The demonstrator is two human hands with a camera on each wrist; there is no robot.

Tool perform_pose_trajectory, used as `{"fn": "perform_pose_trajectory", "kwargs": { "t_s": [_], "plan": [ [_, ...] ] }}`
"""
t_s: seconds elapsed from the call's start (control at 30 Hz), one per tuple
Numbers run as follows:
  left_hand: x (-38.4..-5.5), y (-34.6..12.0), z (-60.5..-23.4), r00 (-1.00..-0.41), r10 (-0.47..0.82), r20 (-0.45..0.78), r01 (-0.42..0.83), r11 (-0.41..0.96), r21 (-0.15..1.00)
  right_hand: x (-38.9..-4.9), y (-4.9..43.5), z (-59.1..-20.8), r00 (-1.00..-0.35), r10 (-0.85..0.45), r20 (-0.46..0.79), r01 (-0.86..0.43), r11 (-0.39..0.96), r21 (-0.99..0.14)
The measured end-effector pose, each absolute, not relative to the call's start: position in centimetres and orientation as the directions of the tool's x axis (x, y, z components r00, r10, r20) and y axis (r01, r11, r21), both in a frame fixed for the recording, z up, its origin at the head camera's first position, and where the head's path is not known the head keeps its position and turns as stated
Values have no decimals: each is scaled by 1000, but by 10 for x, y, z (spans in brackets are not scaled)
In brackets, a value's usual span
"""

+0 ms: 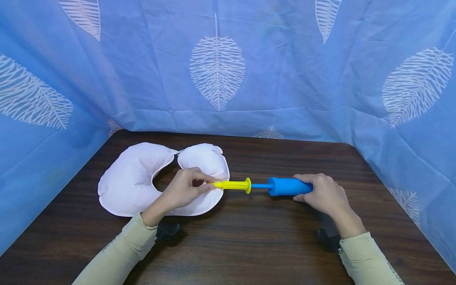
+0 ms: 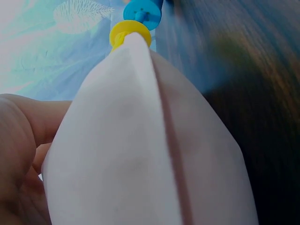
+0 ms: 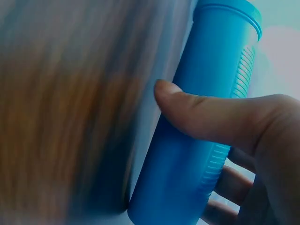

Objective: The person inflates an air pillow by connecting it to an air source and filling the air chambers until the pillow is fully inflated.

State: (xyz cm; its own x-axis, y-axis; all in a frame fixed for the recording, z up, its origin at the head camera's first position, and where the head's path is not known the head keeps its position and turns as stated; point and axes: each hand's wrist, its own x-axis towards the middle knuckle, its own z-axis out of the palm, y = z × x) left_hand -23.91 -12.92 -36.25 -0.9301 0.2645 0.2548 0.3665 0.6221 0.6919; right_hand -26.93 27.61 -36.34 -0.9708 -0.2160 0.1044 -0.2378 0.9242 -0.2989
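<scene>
A pale pink, U-shaped inflatable neck pillow [image 1: 124, 180], puffed up, lies on the left half of the table. Over its right arm, my left hand [image 1: 183, 188] pinches the tip of a hand pump's yellow nozzle piece [image 1: 235, 185] between thumb and fingers; those fingers hide where tip and pillow meet. A thin blue rod [image 1: 260, 186] shows between the yellow flange and the blue barrel [image 1: 286, 186]. My right hand [image 1: 325, 194] grips the barrel's far end, its thumb [image 3: 201, 115] across the side in the right wrist view. The pillow [image 2: 112, 136] fills much of the left wrist view.
The dark wood-grain table [image 1: 249, 245] carries the pillow and pump. A blue curtain [image 1: 274, 71] with white leaf prints hangs behind it and along both sides. Dark wrist devices [image 1: 167, 230] sit under both cuffs, close over the tabletop.
</scene>
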Motion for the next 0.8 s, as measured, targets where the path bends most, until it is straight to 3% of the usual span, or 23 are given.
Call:
{"fn": "perform_pose_trajectory", "kwargs": {
  "t_s": [0.43,0.8],
  "plan": [
    [-238,-129,-364,-933,249,260,360,620,697,-276,303,-362,-986,-151,66,-165,936,-311],
    [-238,-127,-362,-930,255,264,366,604,707,-265,254,-366,-939,-293,178,-336,891,-305]
  ]
}}
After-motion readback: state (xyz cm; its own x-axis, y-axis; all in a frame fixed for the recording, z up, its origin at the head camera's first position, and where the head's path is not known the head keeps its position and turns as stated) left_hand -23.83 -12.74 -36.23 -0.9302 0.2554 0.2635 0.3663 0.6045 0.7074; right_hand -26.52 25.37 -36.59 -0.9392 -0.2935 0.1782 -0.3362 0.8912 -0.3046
